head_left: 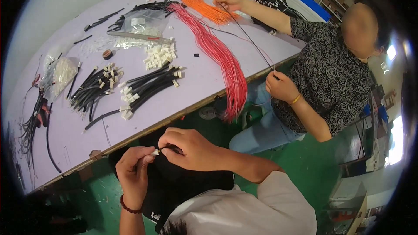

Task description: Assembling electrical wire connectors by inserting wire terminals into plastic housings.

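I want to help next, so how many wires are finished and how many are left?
Done: two bundles of black cables on the table already carry white plugs. In hand: the left hand pinches a white plug while the right hand holds a black wire to it. Left: a heap of loose plugs.

Head-worn fisheye looks steeply down, close over the table edge.

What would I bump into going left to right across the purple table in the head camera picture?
Clear bag of white pieces → black cables with white plugs → second black cable bundle → heap of loose white plugs → long pink wire bundle → co-worker's hand by the orange wires.
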### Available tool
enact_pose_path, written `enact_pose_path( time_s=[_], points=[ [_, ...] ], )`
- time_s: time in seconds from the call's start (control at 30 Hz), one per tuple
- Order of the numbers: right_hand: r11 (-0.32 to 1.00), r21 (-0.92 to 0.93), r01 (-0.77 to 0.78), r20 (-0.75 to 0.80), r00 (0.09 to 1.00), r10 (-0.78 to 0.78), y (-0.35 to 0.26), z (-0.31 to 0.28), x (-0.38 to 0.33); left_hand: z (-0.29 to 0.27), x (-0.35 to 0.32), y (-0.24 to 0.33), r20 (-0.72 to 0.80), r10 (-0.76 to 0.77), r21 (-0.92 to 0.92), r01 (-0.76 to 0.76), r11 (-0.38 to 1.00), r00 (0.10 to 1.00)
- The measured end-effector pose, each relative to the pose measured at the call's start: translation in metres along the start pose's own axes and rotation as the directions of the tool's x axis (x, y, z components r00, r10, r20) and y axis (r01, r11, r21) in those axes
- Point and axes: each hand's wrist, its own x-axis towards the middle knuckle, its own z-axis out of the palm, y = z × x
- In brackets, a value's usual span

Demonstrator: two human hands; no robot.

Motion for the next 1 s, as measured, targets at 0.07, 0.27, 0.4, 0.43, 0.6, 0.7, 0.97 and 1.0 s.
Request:
enact_pose_path(
  time_s=[0.07, 0.27, 0.4, 0.43, 0.6, 0.7, 0.97, 1.0],
  points=[
    [0.999, -0.005, 0.05, -0.017, 0.999, -0.05, 0.001, 0.001, 0.003, -0.001, 0.001, -0.002, -0.008, 0.008, -0.002, -0.008, 1.0, 1.0],
    [0.999, -0.035, 0.021, 0.009, 1.0, -0.021, -0.008, -0.001, 0.004, -0.003, 0.0, -0.001, -0.026, -0.033, -0.07, 0.031, 0.997, 0.999],
    [0.998, -0.035, 0.057, -0.027, 0.998, -0.058, -0.002, 0.002, 0.006, -0.003, 0.003, -0.001, -0.01, -0.051, -0.09, 0.05, 0.995, 0.999],
    [0.995, -0.046, 0.093, -0.053, 0.994, -0.095, -0.001, 0.003, 0.007, -0.004, 0.003, -0.001, 0.007, -0.042, -0.079, 0.042, 0.996, 0.999],
    [0.99, -0.075, 0.121, -0.054, 0.991, -0.126, -0.005, 0.006, 0.01, -0.004, -0.001, -0.002, -0.042, -0.028, 0.001, 0.028, 1.0, 0.999],
    [0.988, -0.135, 0.071, -0.056, 0.995, -0.079, -0.009, 0.0, 0.009, 0.0, 0.003, -0.003, -0.01, -0.016, -0.052, 0.015, 0.999, 1.0],
    [0.997, -0.07, -0.038, 0.105, 0.993, 0.045, -0.011, -0.003, 0.014, -0.007, -0.008, -0.018, 0.067, -0.187, -0.326, 0.198, 0.924, 0.98],
    [0.997, -0.065, -0.034, 0.116, 0.992, 0.041, -0.012, -0.002, 0.017, -0.008, -0.009, -0.02, 0.056, -0.192, -0.325, 0.2, 0.925, 0.98]
  ],
)
